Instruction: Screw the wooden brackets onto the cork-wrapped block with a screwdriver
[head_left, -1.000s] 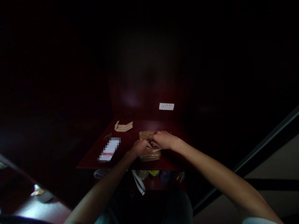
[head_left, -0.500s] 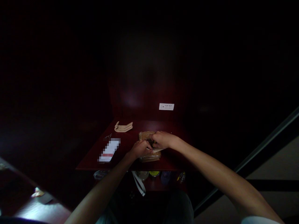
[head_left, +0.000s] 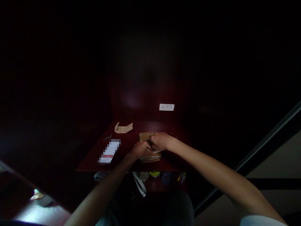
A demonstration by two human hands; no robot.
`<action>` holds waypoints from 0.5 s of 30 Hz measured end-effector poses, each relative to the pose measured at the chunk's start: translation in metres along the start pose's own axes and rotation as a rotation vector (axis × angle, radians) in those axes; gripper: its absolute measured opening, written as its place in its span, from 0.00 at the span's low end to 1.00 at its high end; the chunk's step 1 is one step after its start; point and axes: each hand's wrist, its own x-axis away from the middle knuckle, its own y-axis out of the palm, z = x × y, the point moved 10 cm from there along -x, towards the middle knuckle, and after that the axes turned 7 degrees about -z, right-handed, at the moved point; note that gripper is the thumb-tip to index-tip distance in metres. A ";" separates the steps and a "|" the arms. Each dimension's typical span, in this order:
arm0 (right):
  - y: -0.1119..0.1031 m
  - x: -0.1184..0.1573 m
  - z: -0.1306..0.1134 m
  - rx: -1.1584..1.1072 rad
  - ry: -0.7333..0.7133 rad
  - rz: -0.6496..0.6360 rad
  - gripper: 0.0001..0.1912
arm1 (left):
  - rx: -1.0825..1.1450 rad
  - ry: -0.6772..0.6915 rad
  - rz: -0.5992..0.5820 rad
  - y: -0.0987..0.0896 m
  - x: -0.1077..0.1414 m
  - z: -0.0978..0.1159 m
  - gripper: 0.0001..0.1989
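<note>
A brown package (head_left: 151,158) in clear wrapping, perhaps cardboard, lies on a dark red desk under both my hands. My left hand (head_left: 141,149) is closed at its left side, fingertips pinched around the end of a thin pale strip (head_left: 159,151). Just to the right, my right hand (head_left: 161,141) is curled over the package, its fingers closed on something small and dark that I cannot make out. The fingertips of both hands meet above the package and hide its middle.
Several beige curved strips (head_left: 124,129) lie at the desk's back left. Nearer are a small thin wire-like item (head_left: 108,137) and a blurred-out white phone-like rectangle (head_left: 110,151). A socket plate (head_left: 166,107) is on the wall. Containers and a white strap (head_left: 140,185) are below the desktop (head_left: 94,166).
My right hand has shifted slightly left and closer to my left hand. Small pale specks now show on the desk to the right. The package stays in place.
</note>
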 end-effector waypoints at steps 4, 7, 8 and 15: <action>0.000 -0.001 -0.007 -0.044 -0.078 -0.076 0.24 | -0.002 0.011 -0.003 0.000 0.000 0.001 0.11; 0.003 -0.006 -0.002 -0.039 -0.059 -0.108 0.20 | 0.002 0.008 -0.012 0.001 0.000 0.000 0.11; 0.004 -0.008 0.000 -0.038 -0.052 -0.108 0.18 | 0.004 0.012 -0.012 0.001 0.000 0.000 0.11; 0.007 -0.010 0.008 -0.034 -0.031 -0.059 0.19 | 0.005 0.009 0.001 0.001 -0.001 -0.001 0.11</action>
